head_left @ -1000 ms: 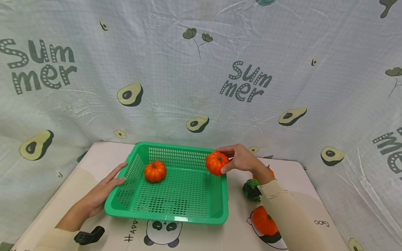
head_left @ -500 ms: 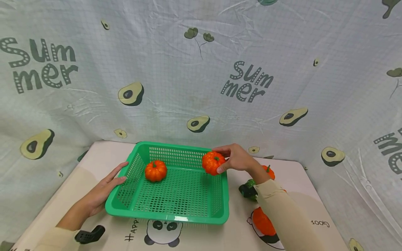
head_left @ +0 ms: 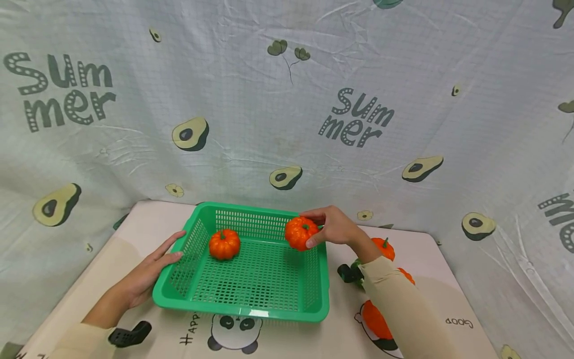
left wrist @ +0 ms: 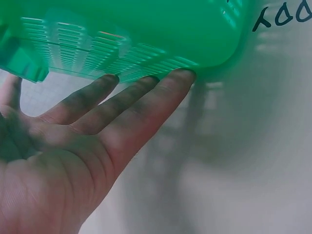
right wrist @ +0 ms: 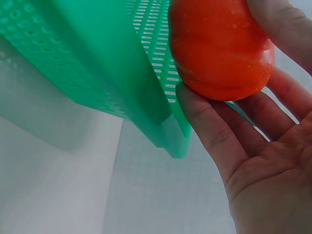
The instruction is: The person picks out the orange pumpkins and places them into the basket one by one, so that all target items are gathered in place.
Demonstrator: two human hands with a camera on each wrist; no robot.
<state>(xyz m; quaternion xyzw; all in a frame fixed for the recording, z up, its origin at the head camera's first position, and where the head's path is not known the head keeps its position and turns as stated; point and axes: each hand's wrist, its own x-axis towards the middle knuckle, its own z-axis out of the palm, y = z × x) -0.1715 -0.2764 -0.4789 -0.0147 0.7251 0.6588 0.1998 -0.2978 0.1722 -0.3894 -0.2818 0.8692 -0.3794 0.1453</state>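
Note:
A green plastic basket [head_left: 246, 314] stands on the table with an orange toy pumpkin [head_left: 224, 245] inside, at its left. My right hand [head_left: 334, 228] holds another orange pumpkin [head_left: 301, 233] between thumb and fingers, over the basket's back right corner. In the right wrist view this pumpkin [right wrist: 222, 48] is held beside the basket rim [right wrist: 146, 112]. At the basket's left side, my left hand [head_left: 143, 276] touches the wall with fairly straight fingers. The left wrist view shows its fingertips [left wrist: 183, 75] against the slotted wall [left wrist: 112, 46].
Right of the basket lie a dark green vegetable-like thing [head_left: 346, 273] and several orange pumpkins, one at the back [head_left: 383, 248] and one in front [head_left: 375, 319], partly hidden by the right sleeve [head_left: 399, 299]. A black curved object [head_left: 130, 335] is by the left wrist. A printed cloth [head_left: 233, 99] hangs behind.
My right hand has carried the pumpkin a little to the left, further over the basket. My left hand stays at the basket's left side. The head view has shifted slightly.

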